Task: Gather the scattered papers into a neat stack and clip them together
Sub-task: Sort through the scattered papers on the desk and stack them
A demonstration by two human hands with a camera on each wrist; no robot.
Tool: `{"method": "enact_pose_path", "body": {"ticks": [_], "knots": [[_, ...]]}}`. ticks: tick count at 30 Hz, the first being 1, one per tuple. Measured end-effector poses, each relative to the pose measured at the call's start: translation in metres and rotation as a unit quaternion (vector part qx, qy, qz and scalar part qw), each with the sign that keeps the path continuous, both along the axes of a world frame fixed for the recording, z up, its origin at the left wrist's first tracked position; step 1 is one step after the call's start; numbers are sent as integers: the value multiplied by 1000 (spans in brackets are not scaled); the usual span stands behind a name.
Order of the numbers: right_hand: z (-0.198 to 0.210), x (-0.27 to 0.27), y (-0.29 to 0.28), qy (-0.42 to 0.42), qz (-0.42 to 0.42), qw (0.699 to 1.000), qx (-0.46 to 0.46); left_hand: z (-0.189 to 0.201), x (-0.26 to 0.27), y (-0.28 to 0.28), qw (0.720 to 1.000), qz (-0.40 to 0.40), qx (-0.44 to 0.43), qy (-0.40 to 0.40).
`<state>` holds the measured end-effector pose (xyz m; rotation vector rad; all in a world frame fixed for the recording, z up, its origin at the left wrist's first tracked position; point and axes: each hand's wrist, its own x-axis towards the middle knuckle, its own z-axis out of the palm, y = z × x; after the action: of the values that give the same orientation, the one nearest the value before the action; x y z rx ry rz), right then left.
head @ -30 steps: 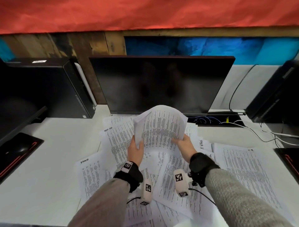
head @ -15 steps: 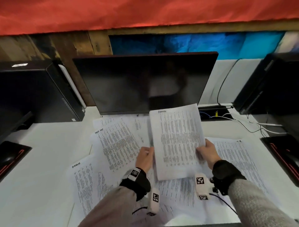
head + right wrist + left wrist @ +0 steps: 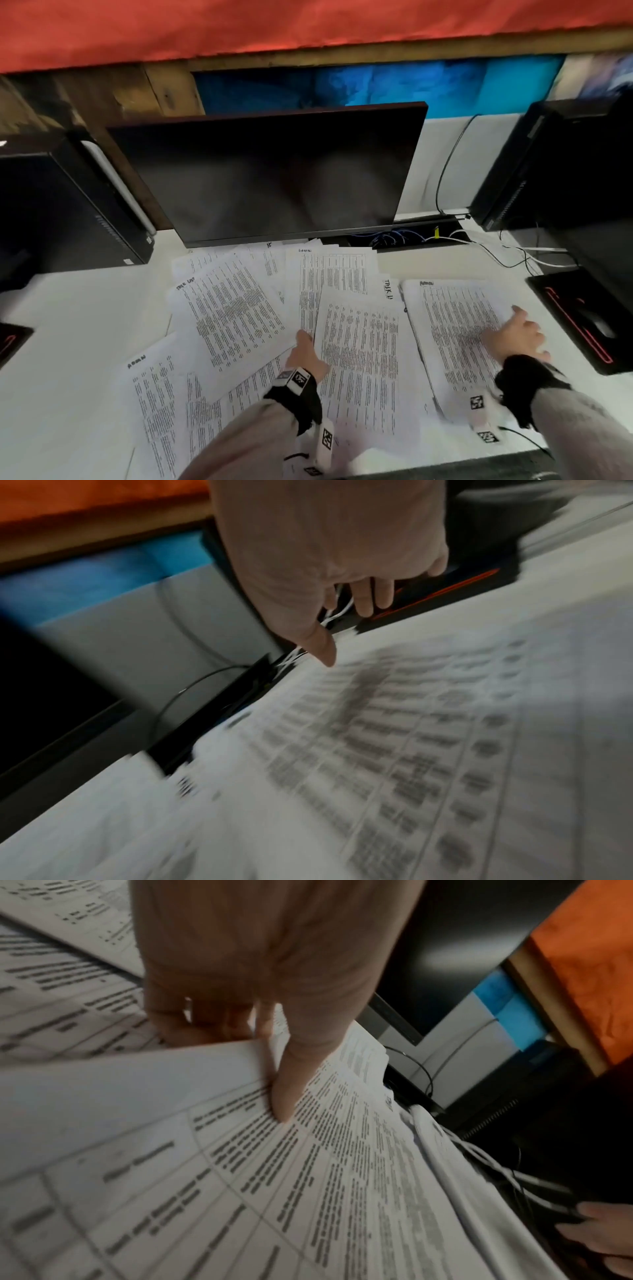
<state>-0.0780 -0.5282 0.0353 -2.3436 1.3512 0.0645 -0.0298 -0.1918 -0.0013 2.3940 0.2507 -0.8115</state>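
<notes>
Printed papers point(image 3: 239, 308) lie fanned across the white desk point(image 3: 68, 308), unstacked; no clip shows. The left hand point(image 3: 306, 356) pinches one sheet's edge; the right hand point(image 3: 517, 334) rests spread, grip released, on the right-hand pile point(image 3: 452, 329). Gathering looks barely begun.

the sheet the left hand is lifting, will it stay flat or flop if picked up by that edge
Likely floppy: the sheet is thin, and its edge already curves up where the left hand pinches it. Probably slippery too, since it lies loosely on other papers.
</notes>
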Motion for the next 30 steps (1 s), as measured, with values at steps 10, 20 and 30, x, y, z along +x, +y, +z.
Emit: {"method": "enact_pose_path", "body": {"ticks": [10, 20, 30], "knots": [[-29, 42, 130, -92, 145, 959, 225, 22, 9, 120, 976, 161, -82, -119], [-30, 64, 160, 33, 100, 974, 203, -8, -9, 178, 963, 260, -21, -72], [-31, 72, 187, -39, 108, 946, 304, -11, -7, 175, 960, 266, -28, -84]]}}
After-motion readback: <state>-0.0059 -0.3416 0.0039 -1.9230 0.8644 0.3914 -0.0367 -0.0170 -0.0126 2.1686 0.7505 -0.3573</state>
